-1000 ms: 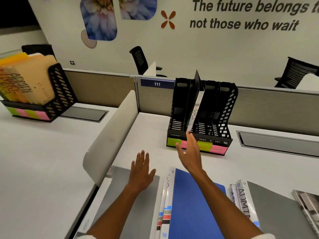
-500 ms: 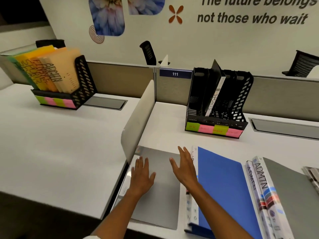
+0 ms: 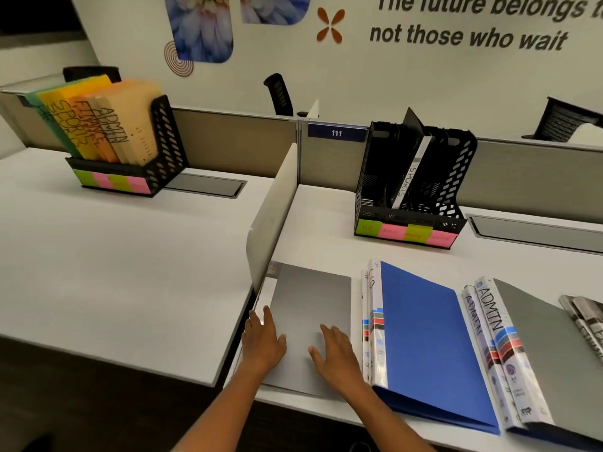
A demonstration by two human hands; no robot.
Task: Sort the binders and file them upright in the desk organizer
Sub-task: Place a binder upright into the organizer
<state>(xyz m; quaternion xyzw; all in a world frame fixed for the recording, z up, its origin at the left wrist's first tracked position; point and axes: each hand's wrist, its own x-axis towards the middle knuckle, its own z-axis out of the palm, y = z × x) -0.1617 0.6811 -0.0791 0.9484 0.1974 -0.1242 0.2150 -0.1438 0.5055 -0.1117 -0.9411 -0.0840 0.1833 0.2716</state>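
On the desk's near edge lies a grey binder (image 3: 310,308) with the left hand (image 3: 262,345) and right hand (image 3: 336,358) resting flat and open-fingered on its cover, a blue binder (image 3: 424,337) just beside it, and the black organizer (image 3: 414,190) well behind, holding one upright binder.

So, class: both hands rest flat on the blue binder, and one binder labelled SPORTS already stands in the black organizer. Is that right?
Not quite. In the head view the left hand and right hand rest flat on the grey binder, not the blue binder lying beside it. The SPORTS binder does stand in the black organizer.
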